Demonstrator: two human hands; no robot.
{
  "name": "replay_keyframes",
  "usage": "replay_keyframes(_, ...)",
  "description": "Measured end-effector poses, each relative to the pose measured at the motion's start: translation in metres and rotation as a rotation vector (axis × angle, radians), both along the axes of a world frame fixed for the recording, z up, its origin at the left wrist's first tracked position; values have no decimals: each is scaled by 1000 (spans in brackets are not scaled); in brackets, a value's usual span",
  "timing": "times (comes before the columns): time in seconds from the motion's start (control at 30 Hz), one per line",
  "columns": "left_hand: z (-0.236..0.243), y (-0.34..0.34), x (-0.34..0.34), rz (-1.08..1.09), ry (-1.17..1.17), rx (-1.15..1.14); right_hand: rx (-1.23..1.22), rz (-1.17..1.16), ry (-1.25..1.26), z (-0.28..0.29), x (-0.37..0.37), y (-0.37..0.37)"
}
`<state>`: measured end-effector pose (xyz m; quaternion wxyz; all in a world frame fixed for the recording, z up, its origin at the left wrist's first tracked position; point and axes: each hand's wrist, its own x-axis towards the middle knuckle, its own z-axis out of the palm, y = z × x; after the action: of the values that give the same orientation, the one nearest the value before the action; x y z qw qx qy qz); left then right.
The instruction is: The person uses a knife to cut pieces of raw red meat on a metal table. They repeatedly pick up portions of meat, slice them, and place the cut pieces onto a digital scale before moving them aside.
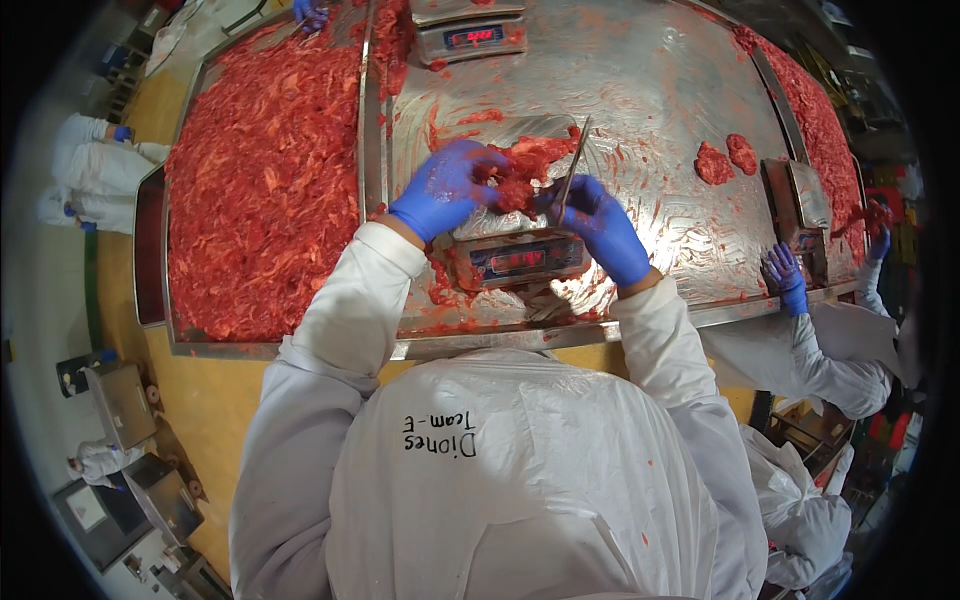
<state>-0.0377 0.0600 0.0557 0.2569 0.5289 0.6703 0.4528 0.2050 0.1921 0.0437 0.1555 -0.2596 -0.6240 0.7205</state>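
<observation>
Both my hands wear blue gloves. My left hand (447, 187) grips a lump of red minced meat (527, 163) held over a small steel scale (517, 257) with a red display. My right hand (598, 222) is closed around a long thin metal skewer (573, 167) that points up and away, touching the meat lump. My white sleeves come up from the lower edge.
A big tray of minced meat (265, 180) fills the left of the steel table (640, 90). Two meat balls (726, 158) lie to the right. A second scale (470, 36) stands at the far edge. A co-worker's gloved hand (784, 275) rests by another scale (800, 200).
</observation>
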Motion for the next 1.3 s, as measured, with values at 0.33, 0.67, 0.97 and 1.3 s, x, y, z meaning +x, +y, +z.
replay_keyframes(0.33, -49, 3, 28, -31, 301, 140, 1037, 57, -331, -17, -63, 66)
replay_keyframes(0.67, -40, -32, 18, 82, 498, -127, -41, -47, 237, 88, -54, 68)
replay_keyframes(0.97, -15, 7, 2, -81, 117, -269, -452, -112, 327, 45, -30, 55)
replay_keyframes(1.3, -47, -12, -64, 179, 415, -86, -15, -167, -226, 19, 185, 69)
